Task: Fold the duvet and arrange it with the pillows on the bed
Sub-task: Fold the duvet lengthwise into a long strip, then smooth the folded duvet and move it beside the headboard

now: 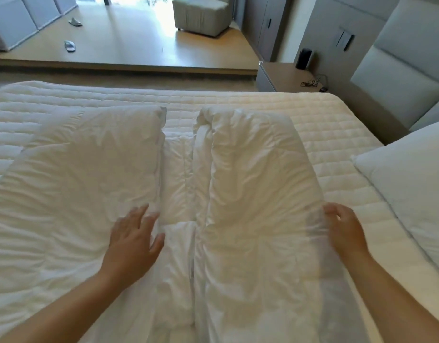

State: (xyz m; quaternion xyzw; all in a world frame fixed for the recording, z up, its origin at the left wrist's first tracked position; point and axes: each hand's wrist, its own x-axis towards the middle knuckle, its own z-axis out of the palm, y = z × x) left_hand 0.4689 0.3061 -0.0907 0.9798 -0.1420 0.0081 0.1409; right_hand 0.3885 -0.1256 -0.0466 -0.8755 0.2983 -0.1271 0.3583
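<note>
The right hand (343, 229) sits at the right edge of the duvet (250, 194), its fingers curled over the fold, though blur there means I cannot tell whether they actually pinch the cloth; the left hand (132, 241) lies flat, fingers spread and gripping nothing, palm down by the inner edge of the left flap. Both forearms reach in bare from the near side.

The duvet is white and rumpled, lying across the middle of the bed (324, 115); its two sides are turned in toward the centre, the left flap broad and flat, the right flap puffier, with a narrow strip of the lower layer showing between them. The quilted mattress cover shows beyond it and to the right; a white pillow (411, 174) rests at the right side, near the padded grey headboard (399, 70), apart from the duvet.

Past the bed stands a bedside table (282, 75) with a dark cylinder (303, 58) and a tangle of cable on it; further off, a raised wooden floor (129, 43) holds a grey armchair (201, 16) and two slippers (70, 46).
</note>
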